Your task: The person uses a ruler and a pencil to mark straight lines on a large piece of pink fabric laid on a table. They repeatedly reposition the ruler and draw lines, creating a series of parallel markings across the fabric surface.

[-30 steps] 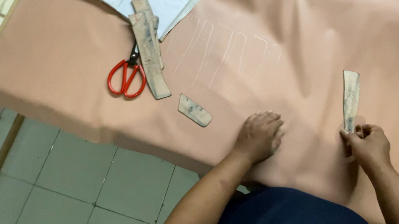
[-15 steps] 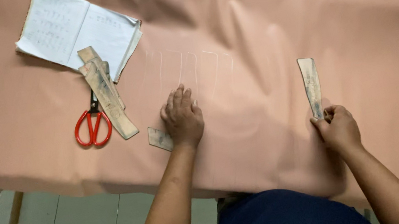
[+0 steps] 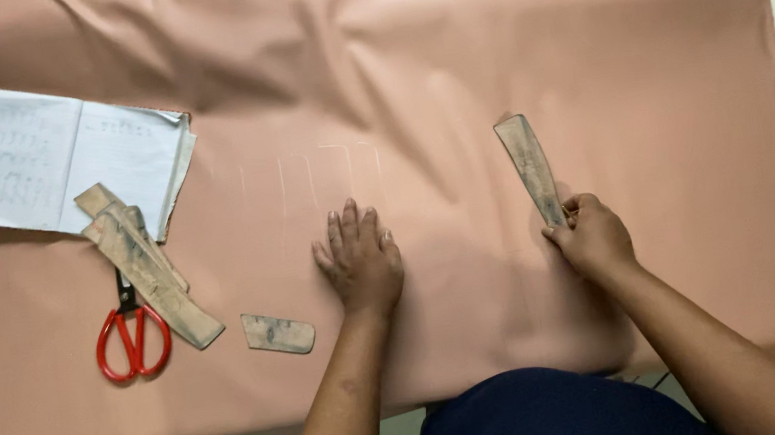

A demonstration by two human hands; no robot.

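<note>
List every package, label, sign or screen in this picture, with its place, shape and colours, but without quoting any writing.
Open notebook: upper left on the pink sheet, rectangular white pages with faint handwriting, above the red-handled scissors.
No packages, labels, signs or screens show.

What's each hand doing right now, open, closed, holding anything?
Left hand: open, flat on the pink material, holding nothing.
Right hand: closed on the lower end of a long worn template strip.

Scissors [image 3: 131, 327], card strips [image 3: 150, 278] crowd left, open sheet [image 3: 586, 48] right
</note>
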